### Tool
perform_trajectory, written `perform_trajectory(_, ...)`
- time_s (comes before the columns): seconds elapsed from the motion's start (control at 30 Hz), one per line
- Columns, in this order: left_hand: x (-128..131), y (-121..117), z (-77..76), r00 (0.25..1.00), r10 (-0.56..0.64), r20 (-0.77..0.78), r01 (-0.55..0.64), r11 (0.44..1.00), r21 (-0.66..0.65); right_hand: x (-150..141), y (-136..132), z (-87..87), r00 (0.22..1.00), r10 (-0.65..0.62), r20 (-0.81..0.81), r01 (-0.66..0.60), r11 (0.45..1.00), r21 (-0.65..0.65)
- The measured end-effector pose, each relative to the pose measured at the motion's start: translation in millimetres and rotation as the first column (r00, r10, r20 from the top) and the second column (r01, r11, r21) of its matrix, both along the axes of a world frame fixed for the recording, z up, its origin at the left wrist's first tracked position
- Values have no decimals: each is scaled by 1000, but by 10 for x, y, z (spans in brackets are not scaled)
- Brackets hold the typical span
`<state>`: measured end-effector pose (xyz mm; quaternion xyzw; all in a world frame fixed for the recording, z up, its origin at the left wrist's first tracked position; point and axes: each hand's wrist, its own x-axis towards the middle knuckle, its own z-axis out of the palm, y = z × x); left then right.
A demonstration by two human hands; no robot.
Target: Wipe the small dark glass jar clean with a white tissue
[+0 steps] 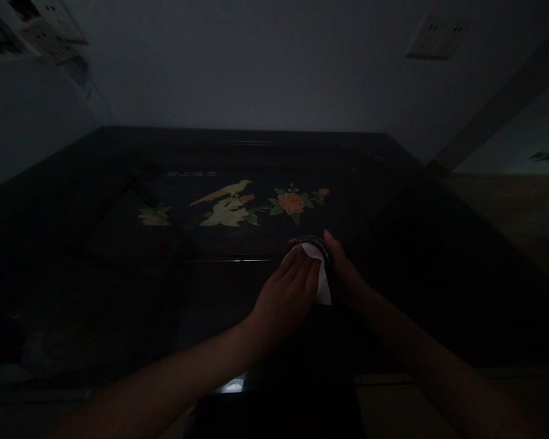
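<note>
In the dim head view, a white tissue (324,288) lies under the fingers of my left hand (286,296), which press it into a dark, rounded object (315,240). That object has a shiny curved rim; its exact kind is too dark to make out. Gripping it from the right is my right hand (345,271), with the thumb up along its side. Both hands are close together above the near part of a black glossy table (238,277). The tissue's loose corner hangs down between them.
A bird picture (226,201) and a flower picture (291,203) decorate the dark surface, with pale characters (191,174) at upper left. Behind stands a pale wall (238,67) with a socket plate (437,36). More sockets (50,39) are at upper left.
</note>
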<state>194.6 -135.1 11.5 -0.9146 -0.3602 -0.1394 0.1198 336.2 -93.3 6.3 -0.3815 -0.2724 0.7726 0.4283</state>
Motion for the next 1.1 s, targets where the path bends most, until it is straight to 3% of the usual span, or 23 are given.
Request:
perform_trajectory(0.27, 2, -31, 120, 997, 80, -5, -79, 993, 92, -28, -3, -10, 996, 73, -49, -74, 997, -25)
perform_trajectory(0.53, -34, 8, 185, 999, -45, 6, 45, 998, -50, -15, 4, -40, 993, 112, -36, -114, 991, -65)
perform_trajectory(0.73, -69, 45, 124, 969, -103, 224, 155, 961, -228, -8, -1, 78, 995, 91, -33, -93, 994, -62)
perform_trajectory(0.83, -54, 24, 78, 946, -118, 303, 197, 949, -248, -10, -8, 121, 998, 54, -33, -57, 996, -71)
perform_trajectory(0.93, -30, 2, 42, 946, -133, 297, 209, 948, -242, -16, -15, 124, 999, 22, -41, -25, 997, -69)
perform_trajectory(1.1, -5, 1, -11, 980, -125, 156, 148, 978, -147, -11, -2, 82, 999, -2, -35, -1, 995, -96)
